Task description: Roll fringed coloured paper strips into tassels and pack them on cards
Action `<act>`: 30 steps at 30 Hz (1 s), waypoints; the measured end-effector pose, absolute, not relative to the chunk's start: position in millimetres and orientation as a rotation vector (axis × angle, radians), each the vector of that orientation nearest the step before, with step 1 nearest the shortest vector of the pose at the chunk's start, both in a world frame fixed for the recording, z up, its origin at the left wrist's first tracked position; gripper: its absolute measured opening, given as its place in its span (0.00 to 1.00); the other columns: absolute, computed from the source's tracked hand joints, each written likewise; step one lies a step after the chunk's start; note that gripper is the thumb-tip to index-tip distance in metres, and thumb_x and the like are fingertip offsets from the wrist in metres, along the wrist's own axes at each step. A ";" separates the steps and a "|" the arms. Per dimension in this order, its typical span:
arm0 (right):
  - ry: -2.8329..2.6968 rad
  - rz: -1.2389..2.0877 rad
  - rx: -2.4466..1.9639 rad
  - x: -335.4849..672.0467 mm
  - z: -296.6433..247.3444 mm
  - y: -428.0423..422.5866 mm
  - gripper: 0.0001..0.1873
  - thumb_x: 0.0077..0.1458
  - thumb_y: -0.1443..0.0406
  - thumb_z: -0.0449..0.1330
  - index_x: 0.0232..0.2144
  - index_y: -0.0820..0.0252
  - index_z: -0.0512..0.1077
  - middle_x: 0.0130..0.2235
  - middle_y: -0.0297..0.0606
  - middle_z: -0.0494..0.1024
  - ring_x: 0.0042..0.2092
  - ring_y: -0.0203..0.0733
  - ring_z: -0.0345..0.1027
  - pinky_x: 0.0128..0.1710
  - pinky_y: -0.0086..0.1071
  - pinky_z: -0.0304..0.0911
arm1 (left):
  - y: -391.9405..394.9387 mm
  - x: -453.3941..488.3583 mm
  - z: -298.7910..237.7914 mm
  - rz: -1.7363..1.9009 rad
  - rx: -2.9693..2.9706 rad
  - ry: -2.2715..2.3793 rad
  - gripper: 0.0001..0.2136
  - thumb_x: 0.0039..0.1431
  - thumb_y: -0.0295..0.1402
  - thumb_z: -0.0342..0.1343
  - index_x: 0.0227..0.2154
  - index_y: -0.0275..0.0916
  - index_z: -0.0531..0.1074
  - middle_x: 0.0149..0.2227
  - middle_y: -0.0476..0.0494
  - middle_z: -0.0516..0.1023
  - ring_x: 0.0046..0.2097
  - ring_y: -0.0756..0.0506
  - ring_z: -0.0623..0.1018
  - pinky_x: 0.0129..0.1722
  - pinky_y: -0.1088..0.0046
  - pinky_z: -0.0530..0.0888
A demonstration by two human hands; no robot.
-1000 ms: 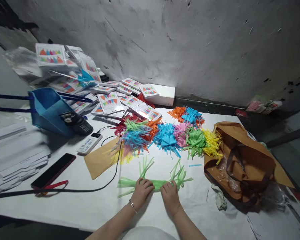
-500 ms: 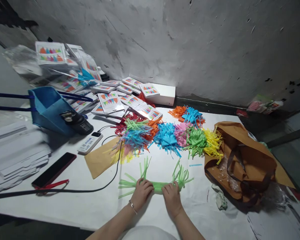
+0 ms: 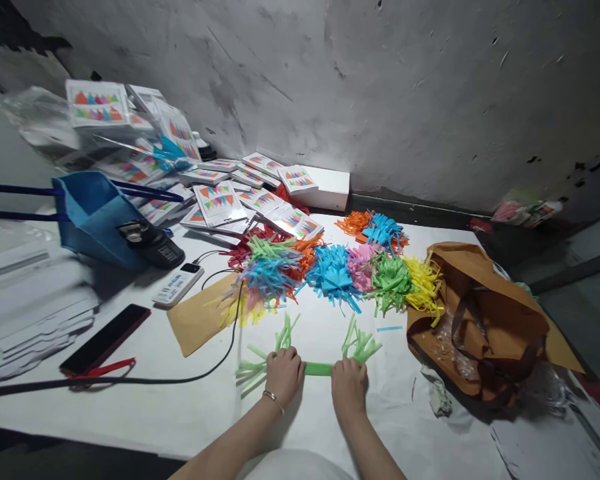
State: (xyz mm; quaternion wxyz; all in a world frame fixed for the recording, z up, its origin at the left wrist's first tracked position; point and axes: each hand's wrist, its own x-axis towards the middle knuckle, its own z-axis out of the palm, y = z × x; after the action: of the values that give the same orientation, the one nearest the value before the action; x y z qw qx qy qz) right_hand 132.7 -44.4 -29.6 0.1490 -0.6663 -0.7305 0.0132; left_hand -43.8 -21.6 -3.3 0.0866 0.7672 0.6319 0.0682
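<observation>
A rolled green fringed paper strip point(image 3: 318, 368) lies on the white table point(image 3: 180, 413) in front of me, its cut fringes splaying out at both ends. My left hand point(image 3: 283, 375) presses and grips its left part, fingers curled over the roll. My right hand point(image 3: 349, 387) grips its right part the same way. Behind it lies a heap of fringed paper bundles point(image 3: 330, 270) in blue, pink, green, yellow, orange and red.
A brown bag point(image 3: 485, 327) lies open at the right. At the left are a blue bag point(image 3: 93, 213), a white remote point(image 3: 175, 285), a dark phone point(image 3: 105, 340), a black cable point(image 3: 130, 381) and a brown envelope point(image 3: 197, 320). Printed packets point(image 3: 220, 200) pile up against the wall.
Both hands have slid forward over the green strip, rolling it tighter; the middle is now a narrow roll and the fringes stand up closer to the hands.
</observation>
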 end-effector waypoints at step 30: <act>-2.333 0.084 -1.489 107.0 -44.5 -38.1 0.05 0.58 0.70 0.57 0.30 0.56 0.69 0.33 0.33 0.71 0.38 0.42 0.63 0.52 0.44 0.49 | -23.3 -56.7 -21.2 0.581 2.447 1.392 0.08 0.61 0.27 0.47 0.35 0.41 0.71 0.41 0.43 0.75 0.44 0.43 0.71 0.54 0.55 0.57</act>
State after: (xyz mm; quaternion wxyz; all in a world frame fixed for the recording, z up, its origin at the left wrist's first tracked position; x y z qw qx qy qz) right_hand 107.0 -38.1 -44.5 0.1854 -0.5284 -0.8280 0.0298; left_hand -56.7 -23.3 -21.2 0.1331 0.8437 0.4799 0.2005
